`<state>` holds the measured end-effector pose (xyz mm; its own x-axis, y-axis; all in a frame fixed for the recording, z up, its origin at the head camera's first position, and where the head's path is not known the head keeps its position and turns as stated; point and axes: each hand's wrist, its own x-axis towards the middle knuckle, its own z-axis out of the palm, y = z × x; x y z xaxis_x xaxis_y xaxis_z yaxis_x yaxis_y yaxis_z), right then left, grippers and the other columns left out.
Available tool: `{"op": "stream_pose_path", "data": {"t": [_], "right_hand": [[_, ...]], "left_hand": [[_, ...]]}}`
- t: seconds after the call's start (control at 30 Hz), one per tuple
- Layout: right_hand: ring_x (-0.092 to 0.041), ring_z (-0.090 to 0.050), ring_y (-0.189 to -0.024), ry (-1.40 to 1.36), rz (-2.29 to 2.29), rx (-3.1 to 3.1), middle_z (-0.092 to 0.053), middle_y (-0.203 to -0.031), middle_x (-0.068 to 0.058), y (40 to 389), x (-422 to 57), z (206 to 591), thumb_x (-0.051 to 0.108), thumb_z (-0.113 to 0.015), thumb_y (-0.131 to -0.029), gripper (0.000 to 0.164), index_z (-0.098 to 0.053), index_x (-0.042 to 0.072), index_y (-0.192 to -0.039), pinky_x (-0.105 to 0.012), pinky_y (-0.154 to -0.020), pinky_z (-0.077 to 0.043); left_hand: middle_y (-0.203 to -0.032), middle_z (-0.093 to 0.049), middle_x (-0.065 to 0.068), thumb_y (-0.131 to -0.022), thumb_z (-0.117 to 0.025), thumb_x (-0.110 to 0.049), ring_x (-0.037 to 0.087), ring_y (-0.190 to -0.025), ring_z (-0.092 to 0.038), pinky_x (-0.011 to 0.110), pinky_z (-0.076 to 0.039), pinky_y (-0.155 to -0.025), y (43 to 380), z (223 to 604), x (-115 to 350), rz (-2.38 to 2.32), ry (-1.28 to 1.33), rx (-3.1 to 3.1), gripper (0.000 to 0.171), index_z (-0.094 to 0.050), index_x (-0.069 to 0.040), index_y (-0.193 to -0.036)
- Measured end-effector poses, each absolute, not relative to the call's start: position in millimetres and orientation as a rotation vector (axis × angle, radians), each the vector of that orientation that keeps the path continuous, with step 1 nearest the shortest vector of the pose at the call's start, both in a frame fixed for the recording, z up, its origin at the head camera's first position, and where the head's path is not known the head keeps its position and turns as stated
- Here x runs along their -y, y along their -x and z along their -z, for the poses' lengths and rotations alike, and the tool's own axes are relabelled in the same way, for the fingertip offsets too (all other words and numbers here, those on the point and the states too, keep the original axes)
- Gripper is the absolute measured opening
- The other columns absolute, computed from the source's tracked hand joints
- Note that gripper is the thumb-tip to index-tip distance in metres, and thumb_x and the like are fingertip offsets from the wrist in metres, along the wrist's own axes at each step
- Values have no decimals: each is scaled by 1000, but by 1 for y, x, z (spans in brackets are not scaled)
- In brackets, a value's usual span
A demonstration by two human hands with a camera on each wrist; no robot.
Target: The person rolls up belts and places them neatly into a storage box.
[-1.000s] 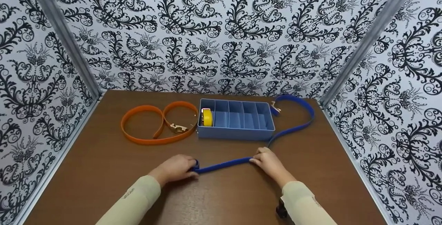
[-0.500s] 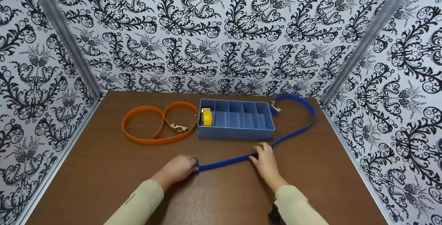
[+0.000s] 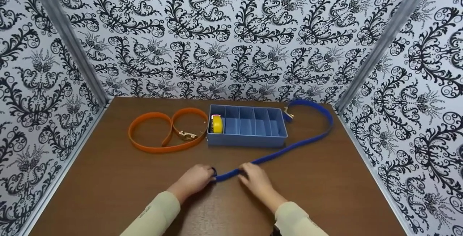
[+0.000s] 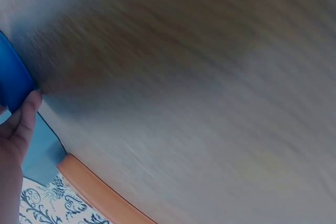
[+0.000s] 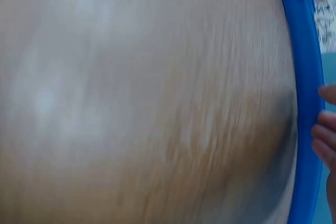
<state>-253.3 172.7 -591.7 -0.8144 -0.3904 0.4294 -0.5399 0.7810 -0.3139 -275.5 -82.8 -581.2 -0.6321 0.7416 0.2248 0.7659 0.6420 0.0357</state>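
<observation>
A blue belt [image 3: 275, 154] runs on edge across the table, from a brass-coloured buckle at the back right to a small coil at its near end. My left hand [image 3: 197, 180] grips that coil, its fingers covering most of it; in the left wrist view, fingertips [image 4: 32, 100] press on the blue belt [image 4: 13, 74]. Just to the right, my right hand [image 3: 256, 178] holds the belt between thumb and fingers. In the right wrist view its fingers [image 5: 326, 135] lie against the belt's side [image 5: 307, 66].
A blue-grey box [image 3: 247, 141] with several compartments stands behind the hands. A yellow rolled item [image 3: 217, 124] sits in its leftmost compartment. An orange belt [image 3: 155, 149] with a brass buckle [image 3: 187, 135] lies looped to the left. Patterned walls [image 3: 231, 47] enclose the table.
My right hand has slid left along the blue belt towards my left hand, shortening the stretch between them. My left hand has shifted slightly right with the coiled end.
</observation>
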Motion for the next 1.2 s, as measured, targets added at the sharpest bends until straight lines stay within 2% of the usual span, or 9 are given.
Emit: {"op": "stream_pose_path", "data": {"t": [0.2, 0.4, 0.57, 0.73, 0.83, 0.9, 1.03, 1.07, 1.2], "right_hand": [[-20, -65, -95, -907, -495, 2675, -69, -101, -3, 246, -166, 588, 17, -71, -89, 20, -67, 9, -106, -36, -83, -52], [-22, -62, -107, -957, -379, 2723, -68, -113, -4, 248, -171, 588, 19, -72, -88, 30, -65, 8, -115, -39, -92, -48], [-24, -61, -111, -1043, -346, 2694, -66, -119, -7, 251, -177, 587, 20, -68, -91, 33, -65, 9, -123, -43, -93, -48], [-27, -60, -114, -1133, -350, 2617, -63, -125, -11, 253, -189, 593, 18, -66, -93, 36, -65, 12, -128, -41, -92, -49], [-27, -63, -107, -1179, -420, 2557, -62, -122, -13, 255, -192, 596, 14, -68, -92, 35, -66, 9, -126, -38, -86, -52], [-25, -65, -100, -1197, -470, 2515, -62, -116, -13, 258, -192, 598, 12, -69, -90, 32, -68, 7, -122, -35, -81, -53], [-19, -64, -85, -1194, -545, 2438, -61, -104, -9, 264, -188, 599, 10, -73, -87, 21, -72, 7, -108, -31, -72, -53], [-18, -63, -82, -1191, -560, 2426, -60, -102, -9, 266, -186, 598, 9, -74, -86, 18, -72, 7, -104, -30, -70, -53], [-18, -62, -82, -1189, -559, 2389, -58, -104, -9, 271, -180, 597, 9, -76, -84, 11, -71, 9, -94, -31, -70, -52]], "left_hand": [[-80, -62, 0, -95, -63, -27, 17, -71, -58, 33, -49, -68, 274, 585, 63, 95, 1275, 2596, 21, -68, -10, -84], [-84, -63, 0, -95, -62, -23, 19, -73, -57, 32, -48, -68, 270, 586, 48, 58, 1311, 2501, 17, -68, -11, -85], [-93, -65, 1, -94, -63, -21, 19, -80, -59, 30, -50, -71, 272, 584, 39, 98, 1366, 2509, 14, -73, -13, -92], [-100, -67, -1, -94, -63, -18, 18, -86, -60, 28, -50, -76, 277, 580, 35, 111, 1428, 2486, 14, -77, -13, -96], [-101, -67, 0, -95, -61, -15, 17, -88, -60, 29, -50, -79, 279, 579, 33, 180, 1443, 2540, 15, -75, -12, -99], [-96, -65, -1, -97, -58, -15, 16, -84, -59, 28, -49, -75, 280, 578, 32, 455, 1363, 2744, 14, -71, -13, -102], [-88, -60, -4, -94, -56, -20, 14, -79, -56, 30, -45, -71, 282, 579, 32, 1168, 961, 2997, 13, -56, -15, -106], [-92, -61, -3, -94, -57, -20, 15, -81, -57, 30, -46, -72, 283, 579, 32, 1194, 944, 2990, 13, -56, -15, -107], [-115, -59, 8, -93, -65, -13, 21, -96, -63, 32, -52, -80, 285, 581, 37, 814, 1202, 2775, 14, -68, -12, -107]]}}
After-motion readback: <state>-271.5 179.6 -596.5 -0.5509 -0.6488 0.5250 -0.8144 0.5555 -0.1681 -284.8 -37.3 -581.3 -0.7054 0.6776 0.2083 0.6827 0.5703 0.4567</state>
